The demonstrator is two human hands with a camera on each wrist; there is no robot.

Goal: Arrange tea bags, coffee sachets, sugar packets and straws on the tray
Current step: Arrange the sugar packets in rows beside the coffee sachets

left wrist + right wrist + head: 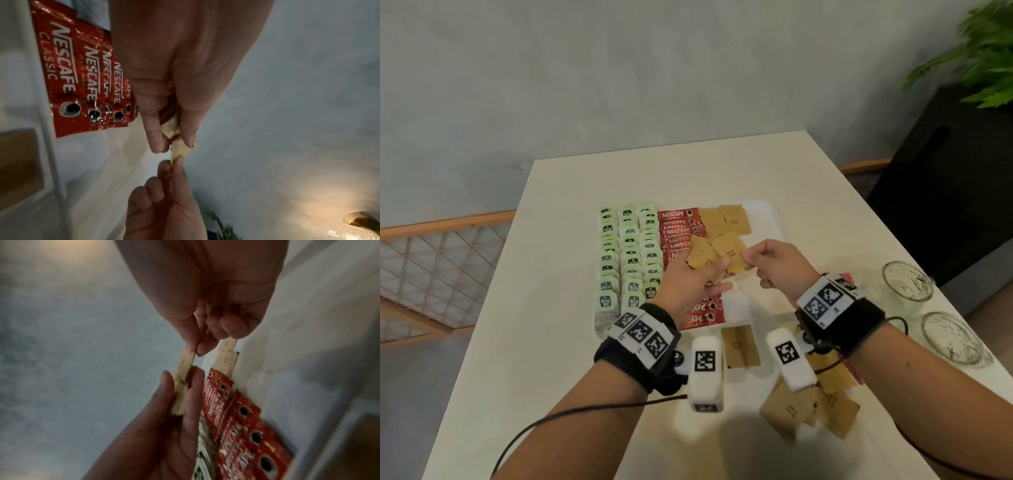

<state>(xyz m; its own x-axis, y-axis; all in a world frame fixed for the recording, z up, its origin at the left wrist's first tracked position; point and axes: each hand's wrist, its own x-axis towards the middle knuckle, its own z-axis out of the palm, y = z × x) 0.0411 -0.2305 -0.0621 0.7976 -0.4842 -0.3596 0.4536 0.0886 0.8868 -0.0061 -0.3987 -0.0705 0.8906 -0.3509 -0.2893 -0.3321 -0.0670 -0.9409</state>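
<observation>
A white tray [763, 212] holds three columns of green tea bags [630, 253], a column of red coffee sachets [678, 222] and brown sugar packets [726, 219] at its far right. Above the tray my left hand [722, 272] grips a small fan of brown sugar packets [702, 255]. My right hand [748, 255] pinches the corner of one packet [732, 251] from that fan. The left wrist view shows both hands meeting on the packets [179, 149] beside the coffee sachets [68, 73]. In the right wrist view my thumb and forefinger pinch the packet [185, 361].
Loose sugar packets [798, 407] lie on the table in front of the tray, one [739, 346] at its near edge. Red-striped straws [847, 275] show behind my right wrist. Two glasses [905, 281] [950, 337] stand at the right edge. A black cabinet [945, 171] stands beyond.
</observation>
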